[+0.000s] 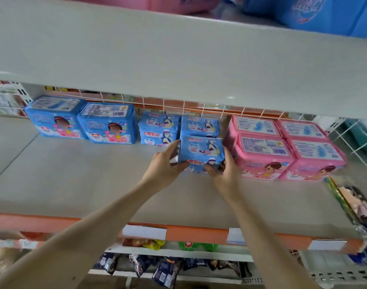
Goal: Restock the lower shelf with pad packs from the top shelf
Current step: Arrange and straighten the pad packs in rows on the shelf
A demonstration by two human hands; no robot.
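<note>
Pad pack (201, 153) | blue, red lettering | gripped between left hand (164, 163) and right hand (224, 174)

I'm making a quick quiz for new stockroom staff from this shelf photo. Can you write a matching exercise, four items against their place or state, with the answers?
Items:
1. small blue pack
2. pink packs
3. two large blue packs
4. white price labels

Place or state:
A. on the orange shelf edge
B. far left of the shelf
C. held between left hand and right hand
D. right of the held pack

Pairs: 1-C, 2-D, 3-B, 4-A
</note>
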